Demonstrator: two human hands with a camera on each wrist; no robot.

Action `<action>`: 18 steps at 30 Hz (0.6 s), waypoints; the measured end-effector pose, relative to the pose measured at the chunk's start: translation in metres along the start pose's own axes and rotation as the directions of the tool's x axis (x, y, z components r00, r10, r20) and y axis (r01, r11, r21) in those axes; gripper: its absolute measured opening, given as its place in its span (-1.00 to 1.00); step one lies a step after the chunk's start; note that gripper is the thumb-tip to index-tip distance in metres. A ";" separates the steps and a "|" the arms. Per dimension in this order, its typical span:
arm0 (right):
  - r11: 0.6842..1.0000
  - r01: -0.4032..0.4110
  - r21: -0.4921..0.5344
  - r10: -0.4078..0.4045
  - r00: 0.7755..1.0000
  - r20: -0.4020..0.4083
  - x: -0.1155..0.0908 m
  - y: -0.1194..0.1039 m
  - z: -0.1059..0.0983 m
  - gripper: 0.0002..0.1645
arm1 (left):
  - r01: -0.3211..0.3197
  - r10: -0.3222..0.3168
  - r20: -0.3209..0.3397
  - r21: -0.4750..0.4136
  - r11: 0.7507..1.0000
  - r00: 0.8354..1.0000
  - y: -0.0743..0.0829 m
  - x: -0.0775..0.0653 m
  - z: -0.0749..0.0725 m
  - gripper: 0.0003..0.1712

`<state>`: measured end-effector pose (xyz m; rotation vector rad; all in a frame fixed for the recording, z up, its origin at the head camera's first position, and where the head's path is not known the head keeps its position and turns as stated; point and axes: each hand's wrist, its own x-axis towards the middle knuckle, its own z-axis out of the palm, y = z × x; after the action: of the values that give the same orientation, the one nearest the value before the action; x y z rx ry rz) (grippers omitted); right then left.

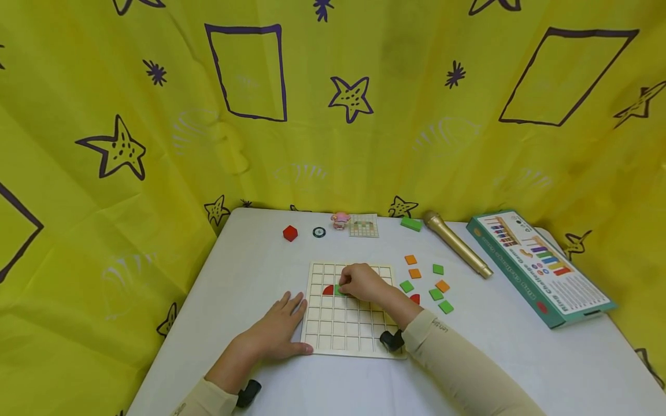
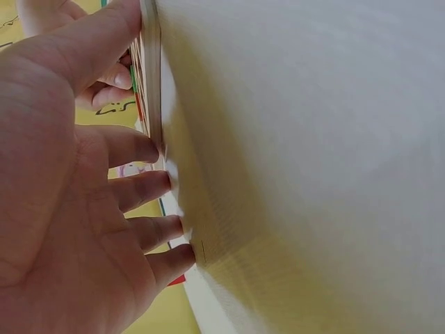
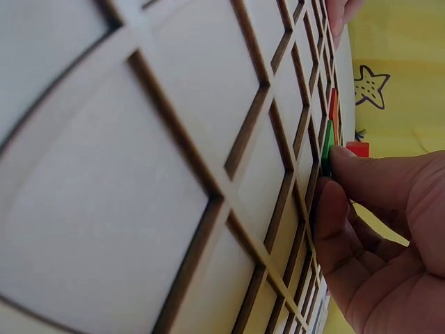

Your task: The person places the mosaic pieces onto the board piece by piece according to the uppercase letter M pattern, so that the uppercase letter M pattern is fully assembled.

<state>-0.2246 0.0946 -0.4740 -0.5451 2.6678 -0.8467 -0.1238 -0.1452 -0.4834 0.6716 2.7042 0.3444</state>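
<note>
On the board (image 1: 339, 327), a green tile (image 3: 327, 145) being set, seemingly pinched by the right hand (image 1: 364, 282), needs pressing in; the left hand (image 1: 278, 326) is spread.

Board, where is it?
Head view, below centre: the board lies on the table, the left hand at its left edge, loose tiles to its right.

Head view: from above your side of the desk (image 1: 234, 271), facing forward and down, far enough back to include the yellow curtain (image 1: 312, 144). Left wrist view: low over the desk, turned sideways, close behind your left fingers (image 2: 142, 189). Right wrist view: close above the gridded board (image 3: 104, 188), facing obliquely across it to your right fingers (image 3: 335, 236). All three share the gridded board and green tile (image 3: 326, 147).
</note>
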 end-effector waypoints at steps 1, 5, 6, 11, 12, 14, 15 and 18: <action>1.000 0.001 -0.001 -0.001 1.000 -0.003 0.000 0.000 0.001 -0.87 | 0.001 -0.001 0.000 -0.001 1.000 1.000 0.000 0.000 0.000 0.19; 1.000 0.003 0.002 -0.003 1.000 -0.006 0.001 0.001 0.002 -0.86 | 0.003 -0.003 0.000 -0.005 1.000 1.000 0.000 0.000 0.000 0.19; 1.000 0.003 0.003 -0.003 1.000 -0.005 0.001 0.002 0.002 -0.86 | 0.003 -0.003 -0.001 -0.007 1.000 1.000 0.000 -0.001 0.000 0.19; 1.000 0.013 0.009 -0.013 1.000 0.002 0.001 0.003 0.002 -0.86 | 0.000 0.000 -0.006 -0.008 1.000 1.000 -0.001 0.000 0.001 0.18; 1.000 0.016 0.009 -0.016 1.000 0.001 0.001 0.003 0.002 -0.86 | 0.000 0.000 -0.006 -0.007 1.000 1.000 -0.001 0.000 0.001 0.18; 1.000 0.020 0.008 -0.020 1.000 0.000 0.000 0.004 0.002 -0.87 | 0.001 -0.001 -0.006 -0.008 1.000 1.000 -0.001 0.000 0.002 0.19; 1.000 0.024 0.009 -0.024 1.000 0.001 0.000 0.004 0.002 -0.87 | 0.001 -0.001 -0.006 -0.007 1.000 1.000 -0.001 0.000 0.002 0.19; 1.000 0.017 0.015 -0.017 1.000 0.005 0.000 0.005 0.002 -0.89 | 0.003 -0.003 -0.005 -0.011 1.000 1.000 -0.001 0.000 0.002 0.19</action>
<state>-0.2254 0.0970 -0.4787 -0.5657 2.6541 -0.8676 -0.1240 -0.1457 -0.4853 0.6647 2.7055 0.3606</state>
